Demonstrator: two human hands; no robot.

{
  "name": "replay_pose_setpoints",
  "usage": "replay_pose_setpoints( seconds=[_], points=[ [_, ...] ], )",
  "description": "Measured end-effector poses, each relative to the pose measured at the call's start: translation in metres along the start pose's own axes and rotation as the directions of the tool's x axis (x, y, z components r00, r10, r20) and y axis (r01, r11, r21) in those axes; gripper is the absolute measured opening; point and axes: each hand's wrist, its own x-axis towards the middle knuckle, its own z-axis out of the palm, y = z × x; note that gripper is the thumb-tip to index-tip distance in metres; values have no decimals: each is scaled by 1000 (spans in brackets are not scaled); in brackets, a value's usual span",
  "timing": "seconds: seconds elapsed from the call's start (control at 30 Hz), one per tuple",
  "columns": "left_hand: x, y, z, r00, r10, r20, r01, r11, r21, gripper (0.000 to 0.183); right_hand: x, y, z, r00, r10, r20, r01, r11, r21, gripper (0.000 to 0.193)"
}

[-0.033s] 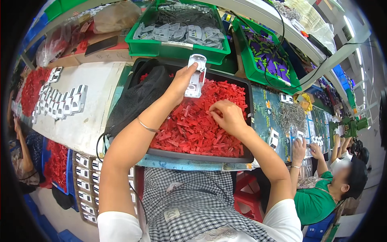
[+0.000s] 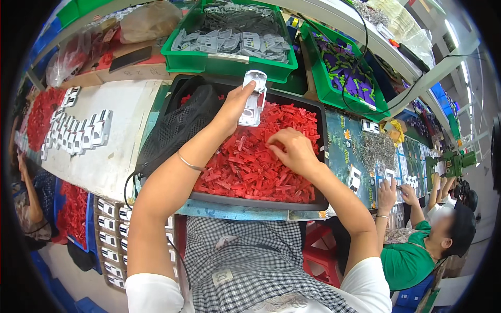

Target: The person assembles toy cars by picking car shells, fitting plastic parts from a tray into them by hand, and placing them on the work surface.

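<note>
A white plastic toy car body shell (image 2: 252,104) is gripped by its left edge in my left hand (image 2: 235,111), raised over the far part of the black tray (image 2: 245,202). Small red plastic pieces (image 2: 242,172) are heaped in that tray. My right hand (image 2: 297,149) hovers low over the heap, right of the middle, thumb and fingers curled close together. Whatever lies between its fingertips is too small or hidden to name.
Black mesh cloth (image 2: 182,122) drapes over the tray's left side. Green bins (image 2: 182,61) of grey parts and purple-green parts stand behind. Car shells (image 2: 83,133) line the white board at left. A co-worker in green (image 2: 407,261) sits at right.
My right hand has shifted slightly to the left over the red pieces. My left hand and the car shell stay practically where they were.
</note>
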Motion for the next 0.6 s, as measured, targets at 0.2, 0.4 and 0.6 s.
replay_pose_setpoints(
  seconds=[0.2, 0.4, 0.6],
  points=[
    [4, -10, -4, 999, -39, 13, 39, 999, 25, 35, 4, -2, 18, 959, -285, -1, 284, 956, -72, 18],
    [3, -10, -2, 1000, -21, 19, 21, 1000, 11, 36, 7, 3, -5, 980, 65, -189, -55, 997, 57, 16],
    [5, -14, -4, 999, -38, 20, 37, 999, 38, 37, 5, 5, -17, 970, 239, -45, -231, 963, 141, 17]
  ],
)
